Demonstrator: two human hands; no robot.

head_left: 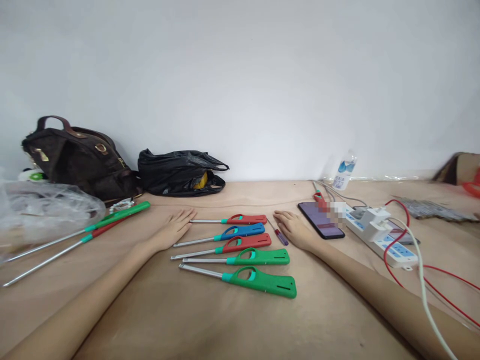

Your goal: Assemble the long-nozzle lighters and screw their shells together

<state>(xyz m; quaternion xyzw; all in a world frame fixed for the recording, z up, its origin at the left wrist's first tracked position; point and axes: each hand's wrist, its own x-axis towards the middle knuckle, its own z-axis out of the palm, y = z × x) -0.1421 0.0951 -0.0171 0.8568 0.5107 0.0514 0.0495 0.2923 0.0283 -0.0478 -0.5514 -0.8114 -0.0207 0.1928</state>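
Several long-nosed gas lighters lie in a row between my hands: a red one (245,219) farthest, then a blue one (242,231), another red (245,243), a green one (258,257) and a bigger green one (262,281) nearest. My left hand (174,229) rests flat on the table, fingers stretched out, just left of their metal nozzles. My right hand (294,229) lies flat and open to the right of the handles, beside a small purple-handled screwdriver (279,234). Neither hand holds anything.
Two long lighters (112,222) lie at left near a clear plastic bag (45,207). A brown handbag (80,157) and black plastic bag (180,172) sit by the wall. Right: a phone (321,220), white power strip (378,232) with red and white cables, and a water bottle (344,172).
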